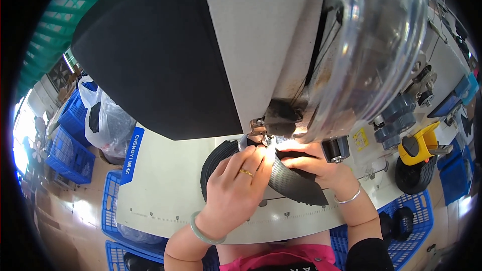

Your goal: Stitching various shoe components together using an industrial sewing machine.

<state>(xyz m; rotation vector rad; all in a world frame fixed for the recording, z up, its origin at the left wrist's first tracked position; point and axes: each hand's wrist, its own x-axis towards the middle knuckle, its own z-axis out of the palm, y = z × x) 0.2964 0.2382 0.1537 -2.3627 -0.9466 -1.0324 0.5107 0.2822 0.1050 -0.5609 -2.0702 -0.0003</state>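
A dark grey, textured curved piece of material [296, 184] lies under the needle area [263, 130] of a sewing machine [266, 30]. My left hand [233, 188], with a ring and a bangle, presses its closed fingers onto the piece beside the needle. From the other side, my right hand [326, 165] grips the same piece, its thumb and fingers close to the needle. A black ribbed-edged part [216, 163] shows beyond my left hand; whether it belongs to the same piece, I cannot tell. Bright lamp light washes out the fingertips.
The pale machine table [170, 180] has a ruler scale along its front edge. Blue baskets [111, 195] stand below it. A clear plastic shield [371, 55] hangs at the upper right. Farther right are a yellow holder [420, 143] and a black roll [414, 175].
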